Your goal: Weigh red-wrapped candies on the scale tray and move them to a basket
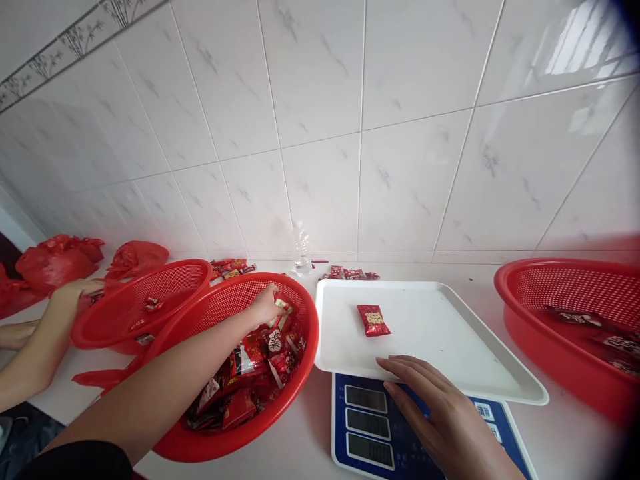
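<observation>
My left hand (265,306) reaches into the near red plastic basket (300,415), its fingers closed on a red and cream snack packet (283,305) at the far inner side. Below it lie many red wrapped snack packets (247,360) in a heap. My right hand (430,400) is open, fingers stretched out over the front rim of the white tray (450,327) and above the blue weighing scale (365,460). The tray rests on the scale. One red snack packet (374,321) lies on the tray, beyond my right fingertips and apart from them.
Another red basket (520,313) with dark red packets stands at right. At left, a co-worker's arm (55,340) reaches to a further red basket (175,283). Red plastic bags (60,260), a clear bottle (301,250) and loose packets (233,268) line the tiled wall.
</observation>
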A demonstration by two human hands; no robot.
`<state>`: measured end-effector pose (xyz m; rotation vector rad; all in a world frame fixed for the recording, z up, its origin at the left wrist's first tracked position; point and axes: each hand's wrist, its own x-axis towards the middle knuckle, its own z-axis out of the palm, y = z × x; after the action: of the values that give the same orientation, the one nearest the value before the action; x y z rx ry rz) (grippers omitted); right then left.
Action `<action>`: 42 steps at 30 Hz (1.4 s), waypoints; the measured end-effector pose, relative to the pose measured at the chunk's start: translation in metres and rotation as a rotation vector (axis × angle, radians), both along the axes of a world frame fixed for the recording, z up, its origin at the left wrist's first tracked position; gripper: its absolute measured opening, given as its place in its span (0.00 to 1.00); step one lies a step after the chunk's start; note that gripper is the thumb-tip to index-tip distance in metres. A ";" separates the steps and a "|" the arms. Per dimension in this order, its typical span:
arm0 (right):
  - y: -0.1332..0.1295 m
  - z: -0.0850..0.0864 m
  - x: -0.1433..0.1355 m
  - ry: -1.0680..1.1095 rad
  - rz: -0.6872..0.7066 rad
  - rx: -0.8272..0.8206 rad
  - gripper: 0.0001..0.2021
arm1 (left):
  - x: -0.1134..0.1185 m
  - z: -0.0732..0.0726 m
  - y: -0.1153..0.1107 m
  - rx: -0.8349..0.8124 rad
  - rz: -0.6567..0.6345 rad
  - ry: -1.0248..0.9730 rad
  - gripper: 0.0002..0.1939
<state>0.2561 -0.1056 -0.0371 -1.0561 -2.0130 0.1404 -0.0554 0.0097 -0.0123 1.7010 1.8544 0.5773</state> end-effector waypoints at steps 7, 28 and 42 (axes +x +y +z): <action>0.000 0.000 0.002 -0.005 0.009 -0.003 0.13 | 0.026 0.062 -0.007 0.118 0.021 -0.659 0.16; 0.002 -0.006 0.002 -0.139 -0.014 0.089 0.13 | -0.010 0.013 -0.028 -0.249 -0.370 0.002 0.12; 0.004 -0.008 0.001 -0.132 -0.011 0.140 0.12 | -0.005 0.087 -0.020 -0.126 -0.335 -0.256 0.12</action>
<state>0.2572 -0.1012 -0.0455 -1.0095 -2.1008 -0.0771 -0.0602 -0.0105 0.0747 1.7148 1.3632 0.5006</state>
